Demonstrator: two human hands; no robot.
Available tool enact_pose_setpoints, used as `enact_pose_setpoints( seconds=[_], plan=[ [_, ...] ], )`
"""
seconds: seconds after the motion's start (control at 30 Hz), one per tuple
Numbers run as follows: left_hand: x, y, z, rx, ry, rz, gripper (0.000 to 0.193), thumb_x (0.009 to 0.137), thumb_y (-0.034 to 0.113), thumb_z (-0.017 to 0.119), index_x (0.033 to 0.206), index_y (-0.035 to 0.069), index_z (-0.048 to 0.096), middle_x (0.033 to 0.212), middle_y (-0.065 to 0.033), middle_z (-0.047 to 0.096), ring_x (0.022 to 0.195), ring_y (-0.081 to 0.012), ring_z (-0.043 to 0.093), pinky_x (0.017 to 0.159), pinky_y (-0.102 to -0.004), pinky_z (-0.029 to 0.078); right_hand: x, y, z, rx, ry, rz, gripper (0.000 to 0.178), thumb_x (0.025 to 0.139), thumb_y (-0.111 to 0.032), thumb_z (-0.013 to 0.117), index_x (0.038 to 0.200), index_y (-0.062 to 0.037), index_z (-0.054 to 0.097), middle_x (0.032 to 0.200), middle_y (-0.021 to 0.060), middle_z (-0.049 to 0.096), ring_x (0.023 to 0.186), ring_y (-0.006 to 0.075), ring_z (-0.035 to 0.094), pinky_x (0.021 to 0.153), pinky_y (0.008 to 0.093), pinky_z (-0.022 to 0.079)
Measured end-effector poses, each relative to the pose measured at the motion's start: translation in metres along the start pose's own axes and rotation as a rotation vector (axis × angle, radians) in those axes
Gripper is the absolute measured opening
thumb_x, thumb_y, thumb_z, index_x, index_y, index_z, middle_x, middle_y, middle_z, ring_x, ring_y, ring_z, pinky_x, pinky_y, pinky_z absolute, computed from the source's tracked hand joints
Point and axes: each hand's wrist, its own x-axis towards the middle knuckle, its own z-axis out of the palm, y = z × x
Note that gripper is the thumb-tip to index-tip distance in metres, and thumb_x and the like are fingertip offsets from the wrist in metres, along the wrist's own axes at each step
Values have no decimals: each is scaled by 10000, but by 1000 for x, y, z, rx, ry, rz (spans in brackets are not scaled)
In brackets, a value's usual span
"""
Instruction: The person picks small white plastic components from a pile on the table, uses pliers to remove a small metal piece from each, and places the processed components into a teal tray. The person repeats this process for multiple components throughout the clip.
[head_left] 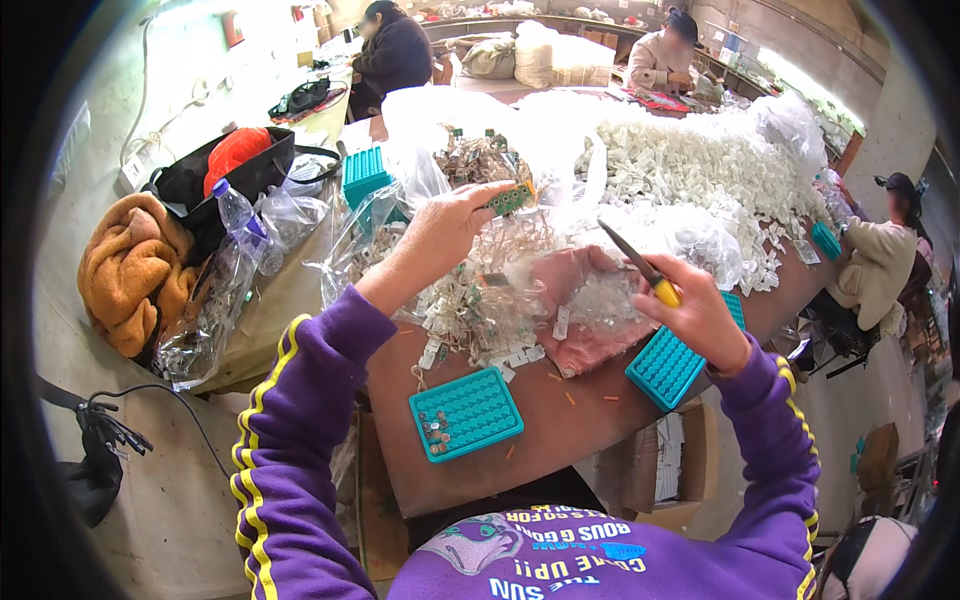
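Held up over the table, a small green circuit board (508, 201) sits between the thumb and fingers of my left hand (447, 232). My right hand (690, 306) is wrapped round a pointed dark tool with a yellow handle (650, 270), its tip angled up and left; its exact kind is unclear. Below and between my hands lies a tangle of white pieces and thin wires (480, 305), beside a pink cloth (590, 335) with clear plastic on it. A turquoise tray (478, 405) has several small round metal pieces in its left side. Another turquoise tray (668, 368) is under my right hand.
A large heap of small white pieces (670, 170) covers the far table. On the left are an orange-brown cloth (135, 270), a black bag (185, 185) and a plastic bottle (240, 215). Three people sit farther off. An open carton (690, 455) stands below the table edge.
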Motion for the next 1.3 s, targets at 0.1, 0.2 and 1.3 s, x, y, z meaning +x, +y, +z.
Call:
enact_pose_setpoints(
  seconds=[0.1,0.2,1.3],
  plan=[
    [-15,6,9,71,53,37,364,911,79,550,1274,91,575,1118,-183,621,953,-385,633,794,-429,519,24,-9,13,-123,-23,-44,420,838,-212,696,1201,-28,594,950,194,643,822,352,637,733,361,503],
    [-31,13,23,135,163,8,310,908,75,532,1208,82,613,1120,-142,587,892,-377,636,773,-447,518,42,-17,33,-140,61,-187,425,832,-221,696,1198,-28,594,977,214,644,849,384,641,744,390,507],
    [-69,-23,26,-100,188,-166,278,912,217,601,1175,159,673,959,-119,645,842,-313,636,743,-377,499,65,2,82,-115,-31,-38,425,848,-205,672,1231,-44,583,886,158,691,774,305,674,711,391,514]
  ],
)
